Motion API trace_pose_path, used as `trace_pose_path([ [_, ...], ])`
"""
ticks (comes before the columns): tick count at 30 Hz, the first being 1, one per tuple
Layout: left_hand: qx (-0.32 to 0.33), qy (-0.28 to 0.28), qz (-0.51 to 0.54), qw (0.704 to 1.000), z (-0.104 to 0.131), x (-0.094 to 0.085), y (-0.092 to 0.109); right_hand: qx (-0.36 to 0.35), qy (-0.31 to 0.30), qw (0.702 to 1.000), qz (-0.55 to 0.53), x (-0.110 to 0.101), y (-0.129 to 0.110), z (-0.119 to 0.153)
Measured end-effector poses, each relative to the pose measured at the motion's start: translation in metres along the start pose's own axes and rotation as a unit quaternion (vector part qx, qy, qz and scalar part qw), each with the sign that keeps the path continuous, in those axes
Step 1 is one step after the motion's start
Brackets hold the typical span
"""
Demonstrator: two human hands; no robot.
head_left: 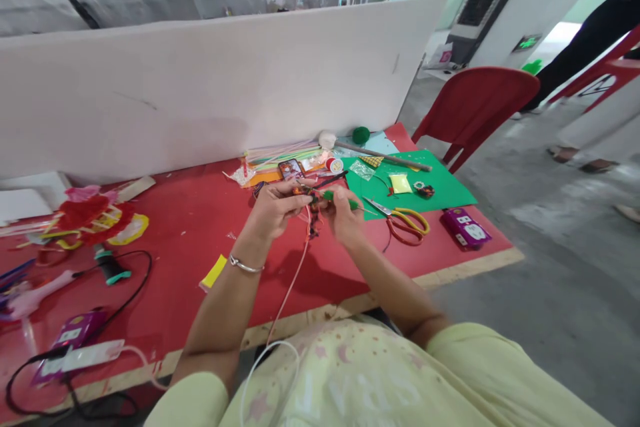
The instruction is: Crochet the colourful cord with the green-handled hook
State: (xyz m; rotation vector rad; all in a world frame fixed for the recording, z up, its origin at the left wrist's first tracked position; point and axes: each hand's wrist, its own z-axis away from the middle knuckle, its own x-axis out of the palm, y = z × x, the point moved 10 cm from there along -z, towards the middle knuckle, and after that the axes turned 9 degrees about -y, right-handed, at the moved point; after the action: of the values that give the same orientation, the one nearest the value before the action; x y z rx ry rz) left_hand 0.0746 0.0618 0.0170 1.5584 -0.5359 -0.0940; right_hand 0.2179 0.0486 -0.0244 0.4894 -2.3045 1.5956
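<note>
My left hand [277,208], with a silver bangle at its wrist, pinches a small black-and-orange piece of crochet work [314,217]. My right hand [345,217] is closed around a crochet hook [353,203] with a green handle; its inner end meets the piece between my hands. A pinkish-orange strand of yarn [296,273] hangs from the work down to my lap. Just right of my right hand lie scissors [407,223] with yellow and red handles, blades apart. Fine details of the stitches are too small to make out.
Behind my hands lie a phone [291,169], a thread spool [334,165] and a green sheet [450,193] with small packets. A purple socket box [465,228] sits at right. Glue gun [43,293] and cords occupy the left. A white board [210,87] stands behind.
</note>
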Motion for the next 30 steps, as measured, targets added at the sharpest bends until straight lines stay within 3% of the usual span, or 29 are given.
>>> trace_pose_path([
  [3,-0.047,-0.055,-0.016,0.997,0.004,-0.003,0.002,-0.086,-0.089,0.985,0.116,0.002,-0.03,-0.007],
  [8,-0.067,-0.094,-0.041,0.992,0.006,-0.008,0.008,-0.221,-0.216,0.913,0.268,0.014,-0.073,-0.009],
  [13,-0.095,-0.121,-0.063,0.986,0.006,-0.007,0.007,-0.269,-0.29,0.86,0.322,0.024,-0.089,-0.007],
  [18,-0.122,-0.138,-0.112,0.977,0.006,-0.009,0.009,-0.249,-0.358,0.834,0.339,0.03,-0.1,-0.014],
  [21,-0.136,-0.146,-0.125,0.972,0.005,-0.007,0.008,-0.198,-0.384,0.852,0.295,0.029,-0.1,-0.021],
  [23,-0.132,-0.149,-0.123,0.972,0.003,-0.002,0.003,-0.126,-0.371,0.889,0.238,0.025,-0.087,-0.026],
  [25,-0.109,-0.144,-0.116,0.977,-0.001,0.005,-0.003,-0.019,-0.316,0.936,0.152,0.017,-0.06,-0.028],
  [27,-0.049,-0.108,-0.107,0.987,-0.007,0.007,-0.005,0.093,-0.211,0.973,0.02,0.006,-0.025,-0.022],
  [30,0.034,-0.043,-0.113,0.992,-0.012,0.004,-0.003,0.153,-0.115,0.976,-0.104,0.003,0.007,-0.006],
])
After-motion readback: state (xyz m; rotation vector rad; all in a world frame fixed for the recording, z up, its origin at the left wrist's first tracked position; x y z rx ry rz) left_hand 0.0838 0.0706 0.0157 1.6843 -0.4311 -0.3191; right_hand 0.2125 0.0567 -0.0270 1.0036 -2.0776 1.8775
